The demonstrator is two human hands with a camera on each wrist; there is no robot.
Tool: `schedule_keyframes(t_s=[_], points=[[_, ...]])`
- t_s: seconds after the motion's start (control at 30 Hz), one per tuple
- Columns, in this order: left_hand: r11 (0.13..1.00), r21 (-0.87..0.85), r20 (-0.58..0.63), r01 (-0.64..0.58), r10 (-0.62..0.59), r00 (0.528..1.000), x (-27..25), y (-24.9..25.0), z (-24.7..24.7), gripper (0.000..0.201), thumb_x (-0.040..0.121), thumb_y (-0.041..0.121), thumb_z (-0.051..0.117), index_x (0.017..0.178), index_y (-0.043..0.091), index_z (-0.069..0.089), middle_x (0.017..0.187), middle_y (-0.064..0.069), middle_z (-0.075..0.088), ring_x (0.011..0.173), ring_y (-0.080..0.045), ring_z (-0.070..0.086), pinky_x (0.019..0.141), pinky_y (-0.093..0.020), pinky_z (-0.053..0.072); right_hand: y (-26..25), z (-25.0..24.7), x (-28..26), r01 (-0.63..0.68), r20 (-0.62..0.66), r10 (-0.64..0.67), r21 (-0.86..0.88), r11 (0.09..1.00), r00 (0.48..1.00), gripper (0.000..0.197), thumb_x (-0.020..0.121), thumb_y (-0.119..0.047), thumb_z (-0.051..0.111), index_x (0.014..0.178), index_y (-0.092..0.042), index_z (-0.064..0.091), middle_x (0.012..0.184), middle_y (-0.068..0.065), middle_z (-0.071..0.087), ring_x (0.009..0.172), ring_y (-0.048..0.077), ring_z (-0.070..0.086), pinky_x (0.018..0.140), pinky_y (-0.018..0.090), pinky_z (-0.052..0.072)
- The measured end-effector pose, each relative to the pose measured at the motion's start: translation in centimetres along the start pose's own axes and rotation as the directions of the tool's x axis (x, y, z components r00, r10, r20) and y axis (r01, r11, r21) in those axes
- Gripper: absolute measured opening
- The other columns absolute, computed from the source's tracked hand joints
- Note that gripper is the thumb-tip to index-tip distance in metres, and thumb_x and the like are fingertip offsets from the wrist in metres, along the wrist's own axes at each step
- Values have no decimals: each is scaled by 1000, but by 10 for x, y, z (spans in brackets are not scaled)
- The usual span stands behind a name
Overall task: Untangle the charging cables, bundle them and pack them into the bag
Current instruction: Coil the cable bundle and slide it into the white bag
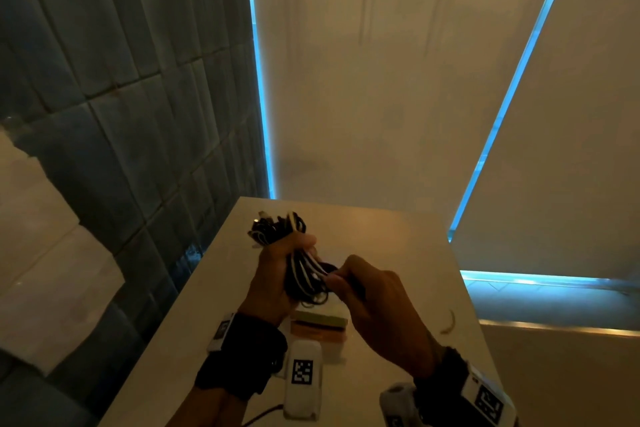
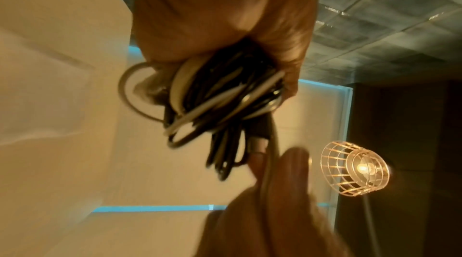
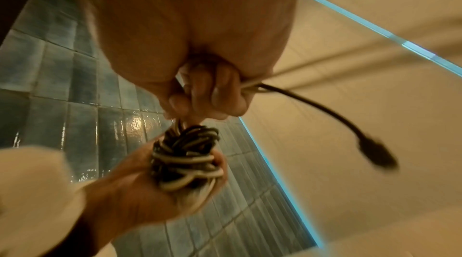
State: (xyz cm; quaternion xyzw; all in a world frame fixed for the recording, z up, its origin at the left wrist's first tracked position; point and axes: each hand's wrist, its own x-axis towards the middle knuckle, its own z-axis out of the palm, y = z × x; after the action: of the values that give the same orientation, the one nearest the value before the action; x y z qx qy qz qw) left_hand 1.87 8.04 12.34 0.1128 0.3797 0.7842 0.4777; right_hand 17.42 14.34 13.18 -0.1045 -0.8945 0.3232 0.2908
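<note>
Dim, warm amber light all round, a caged bulb (image 2: 360, 168) glowing in the left wrist view, cyan strips (image 1: 261, 80) flaring at the blinds, wrist shots smeared with motion blur.

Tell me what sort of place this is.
Probably a home or hotel interior, though that is unsure: glossy blue-grey wall tiles, drawn roller blinds edged with daylight, a caged lamp, and a pale table beneath the hands.

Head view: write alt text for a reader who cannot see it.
A left hand grips a bundle of black and white cables above a pale table, while the right hand pinches strands at its lower end. A small striped box lies beneath them.
</note>
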Motion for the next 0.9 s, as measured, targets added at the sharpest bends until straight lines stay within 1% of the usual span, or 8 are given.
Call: schedule_keyframes(t_s=[0.17, 0.27, 0.37, 0.47, 0.6, 0.7, 0.77, 0.9], points=[[966, 108, -118, -237, 249, 961, 6, 10, -4, 16, 56, 3, 62, 50, 12, 51, 52, -3, 48, 51, -20, 50, 57, -31, 47, 13, 22, -37, -179, 35, 176, 238, 955, 984, 36, 98, -41, 44, 74, -17, 58, 60, -14, 50, 55, 4, 45, 55, 16, 35], [945, 157, -148, -286, 309, 940, 3, 4, -5, 24, 64, -6, 58, 49, 11, 50, 51, -5, 46, 49, -20, 48, 53, -29, 47, 36, 22, -51, -345, 287, 270, 253, 904, 919, 31, 101, -25, 47, 79, -18, 68, 59, -12, 54, 56, 2, 48, 60, 19, 42], [938, 191, -154, -288, 319, 935, 1, 1, -11, 34, 69, -10, 55, 46, 14, 52, 50, -4, 44, 50, -20, 46, 54, -28, 44, 46, 5, -51, -384, 522, 324, 8, 923, 789, 19, 94, -24, 59, 102, -38, 69, 97, -14, 66, 91, 2, 62, 91, 22, 47], [924, 237, -123, -298, 333, 935, -1, 2, -12, 15, 55, 0, 63, 51, 14, 58, 51, -4, 48, 52, -19, 49, 56, -30, 45, 42, -17, -39, -387, 421, 370, -46, 921, 829, 33, 86, -46, 63, 117, -52, 54, 126, -29, 49, 118, -8, 44, 104, 15, 33], [903, 278, -74, -329, 362, 929, -3, 1, -5, 13, 48, 4, 67, 55, 13, 60, 53, -3, 50, 53, -18, 52, 55, -29, 46, 27, -13, -22, -375, 297, 316, 165, 912, 901, 41, 83, -59, 55, 116, -37, 66, 123, -27, 58, 116, -14, 48, 93, 4, 32], [885, 310, -90, -349, 392, 915, -3, -1, 1, 14, 56, 1, 62, 67, 4, 55, 56, -6, 51, 53, -19, 54, 52, -29, 48, 19, 7, -16, -320, 263, 245, 298, 899, 933, 40, 87, -50, 53, 100, -18, 73, 94, -13, 71, 87, -4, 64, 79, 12, 48], [886, 298, -106, -355, 400, 910, -2, -2, 0, 16, 57, 0, 62, 71, 2, 54, 58, -7, 51, 53, -19, 55, 52, -29, 49, 18, 17, -19, -319, 200, 252, 467, 825, 947, 47, 93, -44, 52, 87, 0, 68, 67, 2, 63, 61, 10, 60, 62, 22, 50], [885, 319, -164, -339, 404, 900, -1, -4, -5, 20, 56, 3, 64, 75, 1, 56, 65, -12, 52, 58, -23, 55, 56, -33, 49, 15, 21, -28, -303, 112, 292, 555, 774, 950, 43, 94, -43, 47, 73, -8, 59, 52, -5, 39, 44, 10, 36, 44, 23, 32]])
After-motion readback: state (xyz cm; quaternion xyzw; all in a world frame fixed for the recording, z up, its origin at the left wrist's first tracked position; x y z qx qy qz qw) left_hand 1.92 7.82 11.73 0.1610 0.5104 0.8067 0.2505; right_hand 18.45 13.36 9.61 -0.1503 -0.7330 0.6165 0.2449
